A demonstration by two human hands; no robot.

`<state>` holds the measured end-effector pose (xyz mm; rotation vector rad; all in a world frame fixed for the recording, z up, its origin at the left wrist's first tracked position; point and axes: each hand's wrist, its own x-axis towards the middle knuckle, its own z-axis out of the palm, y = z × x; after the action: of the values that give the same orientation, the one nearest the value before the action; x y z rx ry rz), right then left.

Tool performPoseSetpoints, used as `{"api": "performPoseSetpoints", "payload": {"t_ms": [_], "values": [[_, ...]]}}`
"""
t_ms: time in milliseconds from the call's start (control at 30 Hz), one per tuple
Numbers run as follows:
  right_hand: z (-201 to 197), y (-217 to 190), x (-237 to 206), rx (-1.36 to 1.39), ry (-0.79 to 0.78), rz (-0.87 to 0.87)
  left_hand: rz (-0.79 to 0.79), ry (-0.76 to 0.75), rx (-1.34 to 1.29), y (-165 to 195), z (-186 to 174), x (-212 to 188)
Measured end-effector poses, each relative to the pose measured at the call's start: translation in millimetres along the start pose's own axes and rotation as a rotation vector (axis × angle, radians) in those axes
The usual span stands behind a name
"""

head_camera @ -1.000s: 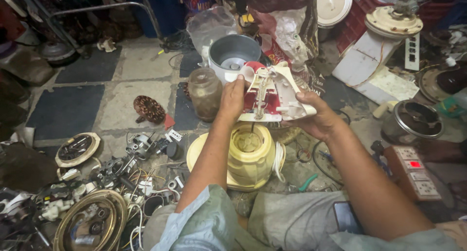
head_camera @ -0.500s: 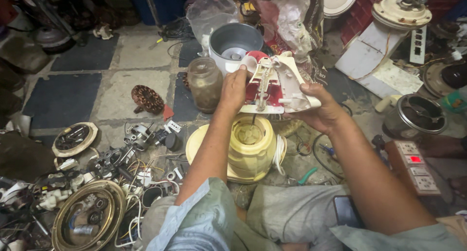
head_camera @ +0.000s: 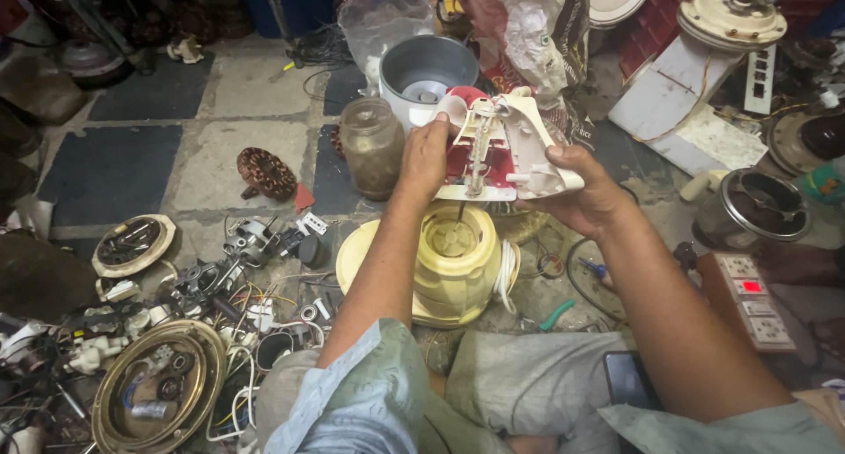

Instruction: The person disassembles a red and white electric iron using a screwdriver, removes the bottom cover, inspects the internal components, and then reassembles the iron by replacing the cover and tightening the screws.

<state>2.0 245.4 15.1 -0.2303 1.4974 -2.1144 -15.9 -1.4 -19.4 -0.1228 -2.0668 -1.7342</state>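
Hands meet on one thing: the left hand (head_camera: pixel 425 157) pinches the near edge of a cream-and-red appliance housing (head_camera: pixel 502 150), fingers closed on it, while the right hand (head_camera: pixel 588 194) cups it from below and the right side, thumb clamped over the top rim. The housing hangs in the air, open side up, with a metal part showing down its middle (what that part is I cannot tell). Compared with a second ago it sits in much the same tilt and grip, only drawn a little nearer, so the work on it looks unbroken, by my judgement an inspection of the inside. Just beneath it stands a yellow base (head_camera: pixel 451 260) on the floor, apart from the housing. Behind are a brown jar (head_camera: pixel 371 148) and a grey pot (head_camera: pixel 428 71), near each other. To the left lies a spread of loose parts and wires (head_camera: pixel 220 287), with a brass-coloured round plate (head_camera: pixel 158 388) close by; a socket strip (head_camera: pixel 748 300) lies to the right.
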Motion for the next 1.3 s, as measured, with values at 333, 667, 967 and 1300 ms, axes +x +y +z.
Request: {"api": "performPoseSetpoints", "payload": {"t_ms": [333, 667, 967, 1300], "values": [[2, -1, 1, -0.006, -0.013, 0.004, -0.005, -0.015, -0.074, -5, -2, -3], [24, -10, 5, -0.039, -0.162, -0.091, 0.139, 0.117, -0.006, -7, 1, -13], [54, -10, -35, -0.258, -0.204, -0.304, 0.205, 0.426, 0.234, 54, 10, -91], [88, 22, -68, -0.976, 0.212, -0.747, 0.26, 0.458, 0.321, 75, 11, -123]]}}
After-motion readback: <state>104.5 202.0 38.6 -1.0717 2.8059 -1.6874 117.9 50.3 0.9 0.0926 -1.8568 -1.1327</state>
